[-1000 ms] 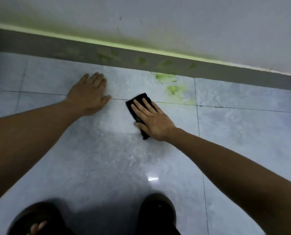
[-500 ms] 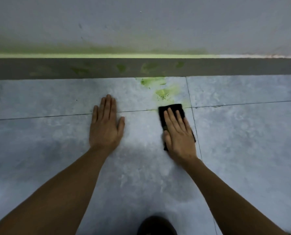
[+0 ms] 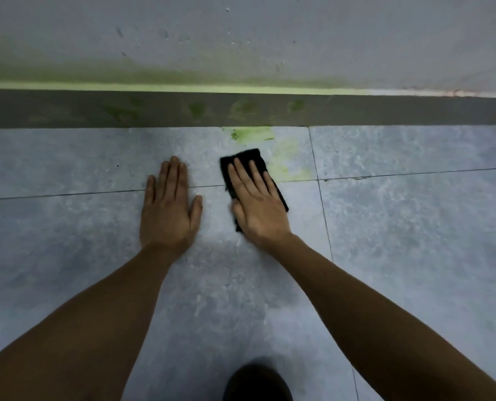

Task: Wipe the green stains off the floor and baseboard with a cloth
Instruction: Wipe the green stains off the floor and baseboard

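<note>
A black cloth (image 3: 245,159) lies flat on the grey tiled floor (image 3: 414,227), pressed down by my right hand (image 3: 258,206) with fingers spread over it. Green stains (image 3: 284,157) smear the tile just right of and beyond the cloth, with a brighter patch (image 3: 252,134) at the foot of the wall. The dark grey baseboard (image 3: 385,111) carries several dull green blotches (image 3: 243,110). My left hand (image 3: 170,209) rests flat on the floor to the left of the cloth, palm down, holding nothing.
The pale wall (image 3: 269,39) above the baseboard has a greenish tint along its bottom edge. A dark shoe toe (image 3: 258,383) shows at the bottom of the view. Tile joints cross the floor by the hands.
My right hand has pushed the cloth forward and leftward onto the stained tile; the dark spot in the lower stain is gone, leaving a pale smear. The view has shifted closer to the wall.
</note>
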